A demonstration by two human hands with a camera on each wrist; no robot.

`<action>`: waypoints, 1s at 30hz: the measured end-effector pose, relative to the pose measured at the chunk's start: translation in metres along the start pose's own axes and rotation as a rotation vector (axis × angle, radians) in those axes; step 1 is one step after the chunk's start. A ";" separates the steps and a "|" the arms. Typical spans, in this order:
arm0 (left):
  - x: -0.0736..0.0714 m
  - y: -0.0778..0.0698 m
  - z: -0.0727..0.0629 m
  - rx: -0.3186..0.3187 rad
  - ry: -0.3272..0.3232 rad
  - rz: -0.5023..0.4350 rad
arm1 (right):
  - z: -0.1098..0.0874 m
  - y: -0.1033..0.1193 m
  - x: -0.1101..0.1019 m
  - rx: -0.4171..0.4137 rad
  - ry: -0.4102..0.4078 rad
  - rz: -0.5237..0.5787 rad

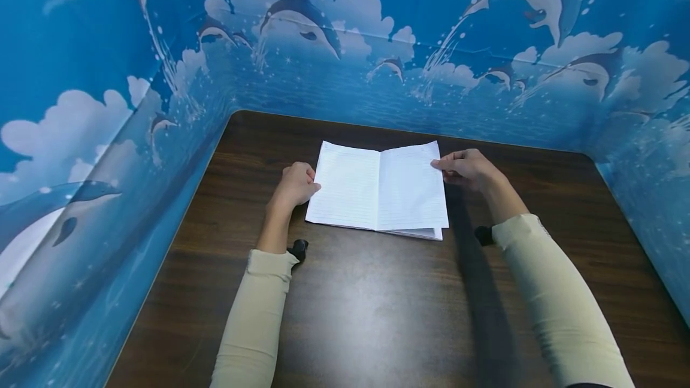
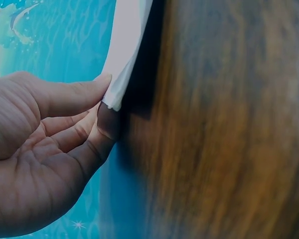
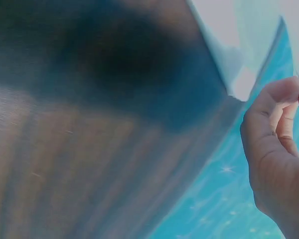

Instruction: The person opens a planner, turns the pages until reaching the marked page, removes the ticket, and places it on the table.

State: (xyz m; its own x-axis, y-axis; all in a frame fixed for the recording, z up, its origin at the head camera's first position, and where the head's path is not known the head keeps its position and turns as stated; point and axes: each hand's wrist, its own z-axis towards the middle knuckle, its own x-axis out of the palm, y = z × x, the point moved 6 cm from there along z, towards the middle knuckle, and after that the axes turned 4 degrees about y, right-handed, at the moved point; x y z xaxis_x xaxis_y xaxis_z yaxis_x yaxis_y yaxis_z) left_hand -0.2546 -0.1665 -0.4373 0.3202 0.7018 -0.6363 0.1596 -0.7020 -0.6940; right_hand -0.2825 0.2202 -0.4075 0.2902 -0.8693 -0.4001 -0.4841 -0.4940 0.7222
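An open notebook [image 1: 347, 187] with lined white pages lies spread in the head view, towards the far side of the table. My left hand [image 1: 295, 185] pinches its left edge between thumb and fingers; in the left wrist view the thumb [image 2: 84, 94] presses on the white paper edge [image 2: 122, 64]. On the other side, my right hand [image 1: 468, 167] pinches the outer edge of the right-hand page [image 1: 412, 187]. That page stands apart from the sheets below, whose corner [image 1: 426, 233] shows beneath it. The right wrist view shows the thumb and finger [image 3: 284, 92] meeting at the page edge.
The dark wood-grain table [image 1: 366, 316] extends around the notebook. A blue curtain [image 1: 345, 88] printed with dolphins and clouds encloses its back and sides. Black wrist devices [image 1: 298, 249] sit at both cuffs. A long shadow falls below the right hand.
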 end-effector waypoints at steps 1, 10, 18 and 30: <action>-0.001 0.000 0.000 -0.003 -0.001 0.001 | -0.001 0.005 0.000 -0.006 0.004 0.010; -0.004 0.001 -0.003 -0.002 -0.020 0.003 | -0.010 0.046 0.012 -0.092 0.050 0.106; -0.002 0.001 -0.003 0.018 -0.022 0.011 | -0.017 0.079 0.027 -0.156 0.048 0.170; -0.001 -0.002 -0.005 -0.006 -0.010 -0.002 | -0.014 0.131 0.079 -0.234 0.128 0.251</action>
State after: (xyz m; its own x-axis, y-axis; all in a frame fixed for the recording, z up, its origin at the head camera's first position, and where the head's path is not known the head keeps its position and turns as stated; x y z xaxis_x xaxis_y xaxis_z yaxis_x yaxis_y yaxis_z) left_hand -0.2506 -0.1658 -0.4336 0.3103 0.7045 -0.6383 0.1659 -0.7013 -0.6933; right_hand -0.3117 0.0874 -0.3368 0.2947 -0.9466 -0.1308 -0.3560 -0.2357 0.9043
